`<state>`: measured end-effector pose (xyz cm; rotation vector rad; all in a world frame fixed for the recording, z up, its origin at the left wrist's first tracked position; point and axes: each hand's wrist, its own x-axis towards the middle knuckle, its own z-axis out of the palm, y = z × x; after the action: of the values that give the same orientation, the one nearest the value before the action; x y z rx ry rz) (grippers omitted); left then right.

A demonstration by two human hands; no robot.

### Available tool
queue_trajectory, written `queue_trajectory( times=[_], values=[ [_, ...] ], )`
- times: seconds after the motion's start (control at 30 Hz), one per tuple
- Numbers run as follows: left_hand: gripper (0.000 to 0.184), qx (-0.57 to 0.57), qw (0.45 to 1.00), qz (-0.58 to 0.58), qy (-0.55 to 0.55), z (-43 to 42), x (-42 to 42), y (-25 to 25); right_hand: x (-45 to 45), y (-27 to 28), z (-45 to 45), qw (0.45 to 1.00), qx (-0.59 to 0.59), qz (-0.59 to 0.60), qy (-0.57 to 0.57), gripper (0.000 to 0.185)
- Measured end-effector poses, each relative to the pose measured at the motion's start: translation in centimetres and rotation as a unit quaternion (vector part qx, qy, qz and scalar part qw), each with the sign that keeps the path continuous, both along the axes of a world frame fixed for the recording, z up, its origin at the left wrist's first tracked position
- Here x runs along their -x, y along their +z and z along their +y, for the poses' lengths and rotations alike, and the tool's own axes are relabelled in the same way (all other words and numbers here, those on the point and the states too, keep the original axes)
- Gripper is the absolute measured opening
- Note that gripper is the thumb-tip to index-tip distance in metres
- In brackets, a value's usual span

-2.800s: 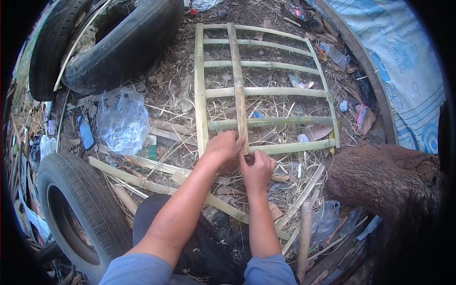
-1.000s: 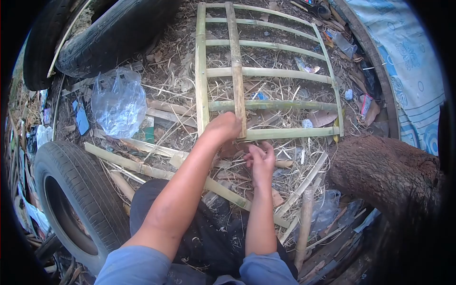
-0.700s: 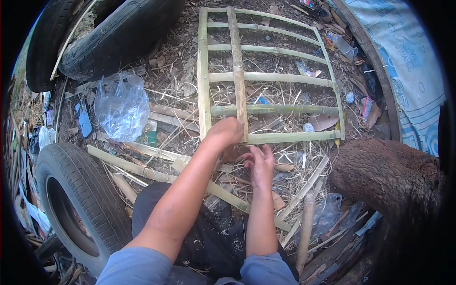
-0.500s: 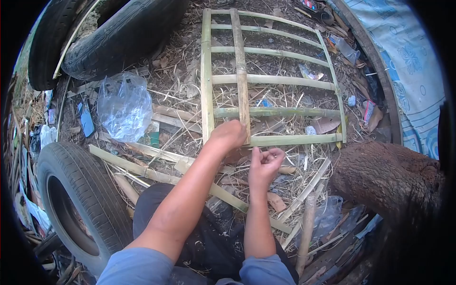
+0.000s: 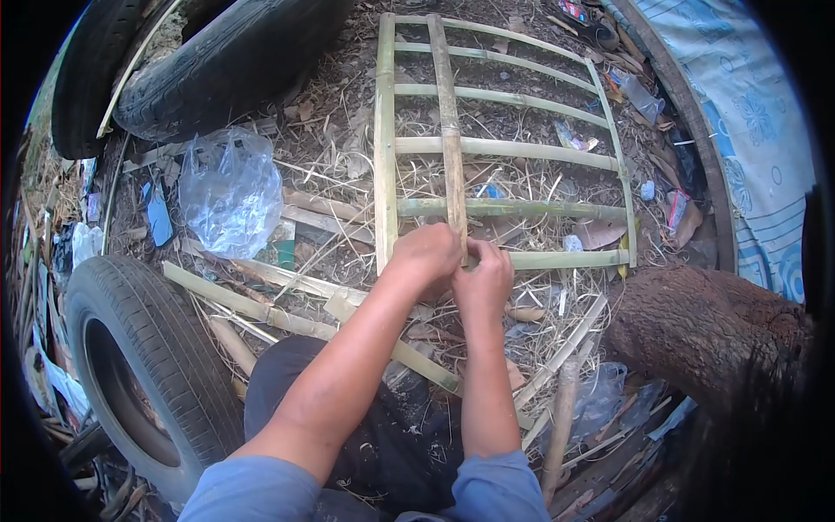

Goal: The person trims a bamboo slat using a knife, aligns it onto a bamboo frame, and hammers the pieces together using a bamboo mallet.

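Observation:
A bamboo frame (image 5: pixel 384 130) lies on the ground, with several thin crosswise slats. One upright bamboo slat (image 5: pixel 449 113) runs over them, and its near end passes under my fingers. My left hand (image 5: pixel 426 255) is closed around that near end, where it meets the nearest crosswise slat (image 5: pixel 570 259). Right beside it, my right hand (image 5: pixel 484 274) pinches at the same joint, its fingertips close to the left ones. Whatever sits between the right fingertips is hidden.
A tyre (image 5: pixel 130 374) stands at my left, with another tyre (image 5: pixel 230 70) at the upper left. Near them lies a clear plastic bag (image 5: pixel 233 196). A thick log (image 5: pixel 704 326) is at the right, before a blue patterned sheet (image 5: pixel 748 113). Loose bamboo strips (image 5: pixel 252 304) litter the ground.
My right hand has moved up and left to the joint, its fingers now closed there beside my left hand. The bamboo frame has shifted slightly right in view.

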<state>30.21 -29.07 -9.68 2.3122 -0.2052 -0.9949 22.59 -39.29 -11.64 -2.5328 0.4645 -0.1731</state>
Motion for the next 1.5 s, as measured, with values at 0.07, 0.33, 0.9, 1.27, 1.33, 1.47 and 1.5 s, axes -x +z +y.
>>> queue_trajectory(
  times=[0.07,0.33,0.9,1.27,1.33,1.47,1.5],
  values=[
    [0.046,0.001,1.000,-0.009,-0.010,-0.1,0.1,-0.2,0.2,0.0,0.1,1.000,0.018,0.000,-0.002,0.026],
    [0.034,-0.022,0.999,-0.029,-0.012,-0.5,0.1,-0.5,0.3,-0.8,0.4,0.996,0.062,-0.051,-0.043,0.030],
    [0.045,-0.006,0.997,-0.072,-0.005,-0.3,0.6,-1.2,0.4,-1.7,0.4,0.995,0.044,-0.062,-0.059,0.031],
    [0.045,-0.006,0.997,-0.070,-0.013,-0.3,0.3,-1.1,0.5,-1.6,0.3,0.997,0.046,-0.032,-0.060,0.027],
    [0.046,-0.009,0.998,-0.064,-0.003,-0.3,0.1,-1.4,0.7,-1.6,0.2,0.998,0.041,-0.026,-0.047,0.026],
    [0.047,-0.008,0.999,-0.052,-0.007,-0.2,-0.2,-1.5,0.7,-1.3,0.2,0.998,0.041,-0.015,-0.045,0.027],
    [0.047,-0.010,0.999,-0.033,-0.008,-0.2,-0.3,-1.3,0.7,-1.3,0.2,0.998,0.042,-0.011,-0.048,0.027]
  ],
)
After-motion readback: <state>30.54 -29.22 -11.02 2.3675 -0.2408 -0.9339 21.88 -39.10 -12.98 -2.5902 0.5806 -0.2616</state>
